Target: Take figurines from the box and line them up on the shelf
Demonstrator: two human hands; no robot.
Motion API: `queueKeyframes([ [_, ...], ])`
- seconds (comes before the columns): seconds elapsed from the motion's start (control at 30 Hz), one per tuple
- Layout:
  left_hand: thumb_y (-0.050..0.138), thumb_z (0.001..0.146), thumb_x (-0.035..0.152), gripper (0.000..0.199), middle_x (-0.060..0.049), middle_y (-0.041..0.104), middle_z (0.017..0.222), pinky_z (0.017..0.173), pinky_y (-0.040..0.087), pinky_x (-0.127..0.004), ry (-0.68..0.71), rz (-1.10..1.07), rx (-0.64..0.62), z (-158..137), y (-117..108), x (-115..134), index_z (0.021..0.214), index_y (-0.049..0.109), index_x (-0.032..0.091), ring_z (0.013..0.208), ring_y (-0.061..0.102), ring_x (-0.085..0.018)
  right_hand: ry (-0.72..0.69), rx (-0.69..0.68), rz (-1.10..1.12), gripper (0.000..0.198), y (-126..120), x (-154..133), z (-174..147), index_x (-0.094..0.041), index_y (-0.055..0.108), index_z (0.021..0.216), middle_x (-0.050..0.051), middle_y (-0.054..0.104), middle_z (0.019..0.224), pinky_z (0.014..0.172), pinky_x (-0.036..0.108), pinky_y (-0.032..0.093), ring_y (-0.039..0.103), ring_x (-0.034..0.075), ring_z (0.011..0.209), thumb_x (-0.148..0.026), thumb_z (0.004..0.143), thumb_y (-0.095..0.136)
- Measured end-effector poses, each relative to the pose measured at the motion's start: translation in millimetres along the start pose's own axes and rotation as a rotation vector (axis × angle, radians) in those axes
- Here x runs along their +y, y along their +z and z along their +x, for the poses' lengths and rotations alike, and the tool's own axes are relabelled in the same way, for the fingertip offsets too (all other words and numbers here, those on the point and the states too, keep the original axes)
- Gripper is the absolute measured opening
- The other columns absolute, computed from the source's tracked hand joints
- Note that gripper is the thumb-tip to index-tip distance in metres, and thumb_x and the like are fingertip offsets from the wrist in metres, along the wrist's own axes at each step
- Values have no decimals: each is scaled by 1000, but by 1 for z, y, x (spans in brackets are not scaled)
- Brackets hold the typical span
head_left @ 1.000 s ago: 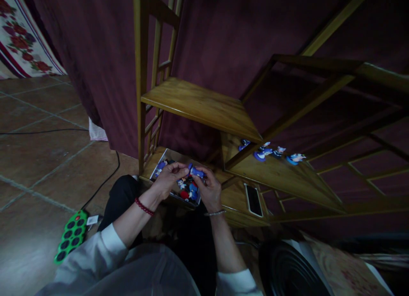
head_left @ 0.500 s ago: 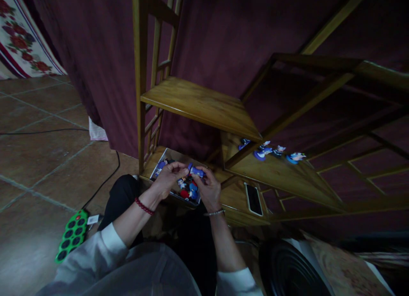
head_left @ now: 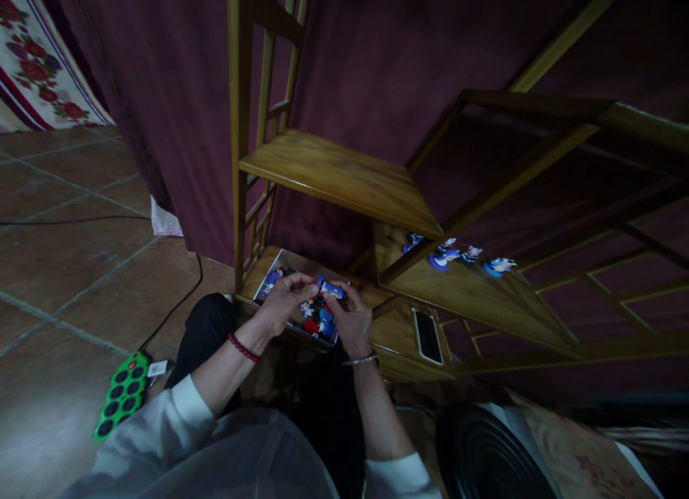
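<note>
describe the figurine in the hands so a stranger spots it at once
Find the wooden shelf unit, then the open box low on its left. Over it, the blue-purple figurine is the only one held, between left hand and right hand.

Green power strip (head_left: 123, 393) with round black spots, down on brown floor tiles (head_left: 69, 269); white-edged black phone (head_left: 428, 336), lying flat!

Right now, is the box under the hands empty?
Not empty: several toys show inside the box, partly hidden by the left hand and right hand.
</note>
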State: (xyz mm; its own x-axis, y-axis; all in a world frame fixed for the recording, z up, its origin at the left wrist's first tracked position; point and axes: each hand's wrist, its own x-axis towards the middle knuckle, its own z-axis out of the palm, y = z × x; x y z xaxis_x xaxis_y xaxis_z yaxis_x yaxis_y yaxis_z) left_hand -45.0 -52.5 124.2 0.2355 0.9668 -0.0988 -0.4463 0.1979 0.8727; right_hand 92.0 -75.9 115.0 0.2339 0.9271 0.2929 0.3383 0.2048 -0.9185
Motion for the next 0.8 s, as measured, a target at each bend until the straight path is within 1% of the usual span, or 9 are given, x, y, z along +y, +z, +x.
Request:
queueKeyframes([
  [0.1,75,56,31,30,0,61,74,66,39,-22,6,-4,-7,0,0,-1,77,61,13,71,53,-10,22,-4,-2,30,-1,-1,-1,-19,63,93,1,66,84,67,24,50,61,14,73,-36,69,63],
  [0.27,75,55,32,31,0,61,72,65,39,-22,-10,7,1,-1,2,3,76,61,13,68,52,-9,61,-5,8,32,-1,-7,-1,-19,63,93,1,66,82,63,24,50,60,14,70,-38,68,63],
  [0.4,75,56,33,31,0,60,71,64,39,-21,3,37,-2,-2,1,2,76,61,14,67,52,-9,94,-7,23,30,-1,-11,-1,-18,64,91,0,66,78,62,23,49,59,13,68,-37,67,64],
  [0.57,74,57,34,31,0,59,71,65,40,-22,25,75,-12,-2,-1,0,77,61,14,67,52,-10,132,17,81,31,1,-8,-2,-18,65,88,0,65,77,62,23,48,58,12,67,-38,65,66],
  [0.7,75,56,34,31,1,60,74,66,39,-22,13,62,-41,-3,-1,4,77,60,15,70,52,-10,169,26,117,32,2,-7,-3,-18,65,89,-1,64,74,59,23,47,56,12,64,-38,64,67],
  [0.8,74,57,34,32,1,60,73,66,39,-22,9,72,-37,-4,0,5,78,60,15,69,52,-9,179,35,131,32,3,-8,-4,-18,65,89,-1,64,74,59,22,47,56,11,64,-38,64,67],
])
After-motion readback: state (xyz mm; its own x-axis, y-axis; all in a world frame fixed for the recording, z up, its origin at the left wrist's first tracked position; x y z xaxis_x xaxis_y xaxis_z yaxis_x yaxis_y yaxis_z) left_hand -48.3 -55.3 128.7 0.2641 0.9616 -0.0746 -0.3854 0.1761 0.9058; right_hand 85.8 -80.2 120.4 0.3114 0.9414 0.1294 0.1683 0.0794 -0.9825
